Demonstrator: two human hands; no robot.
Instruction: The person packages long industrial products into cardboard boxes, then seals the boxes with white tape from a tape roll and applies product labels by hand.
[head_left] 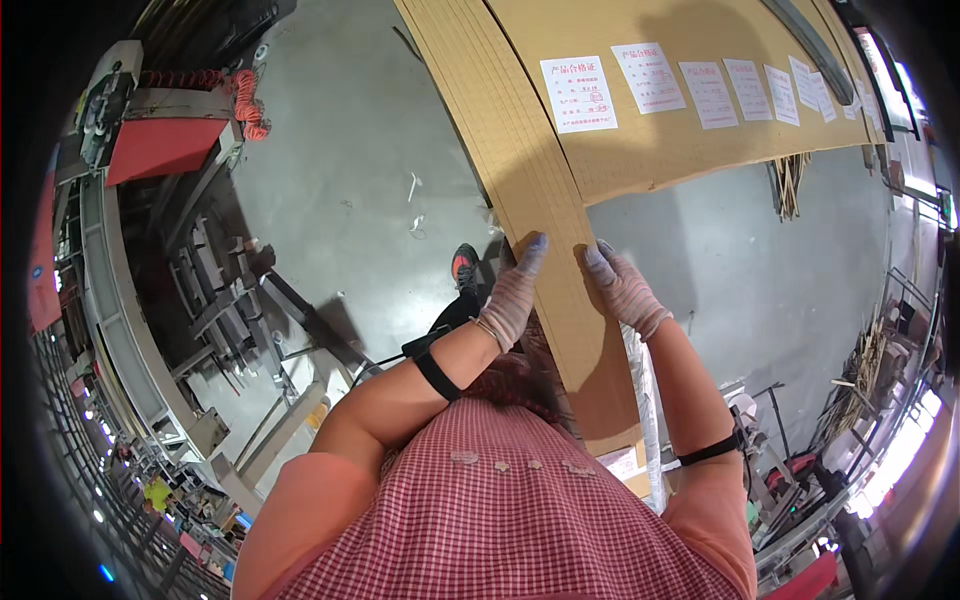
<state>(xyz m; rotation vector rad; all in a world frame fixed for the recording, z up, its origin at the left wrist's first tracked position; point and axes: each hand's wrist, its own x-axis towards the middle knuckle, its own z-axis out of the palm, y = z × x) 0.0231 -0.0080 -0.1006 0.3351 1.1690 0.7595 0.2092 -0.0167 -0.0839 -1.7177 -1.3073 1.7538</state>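
A long, narrow brown cardboard piece (590, 340) with faint lines along its length runs from the upper middle down to my apron. My left hand (514, 290), in a pale striped work glove, holds its left edge with the thumb on top and the fingers hidden underneath. Across from it, my right hand (627, 285), gloved the same way, grips the right edge, thumb also on top. Just beyond the right hand lies a wide cardboard sheet (620, 170) with several white printed labels (579, 94) in a row on it.
At the left stands a machine with a red panel (165, 150) and a coiled red hose (249, 105). Metal frame parts (220, 300) lie below it. Bundles of thin strips (788, 188) rest at the right, and a dark bar (815, 45) crosses the sheet's far corner.
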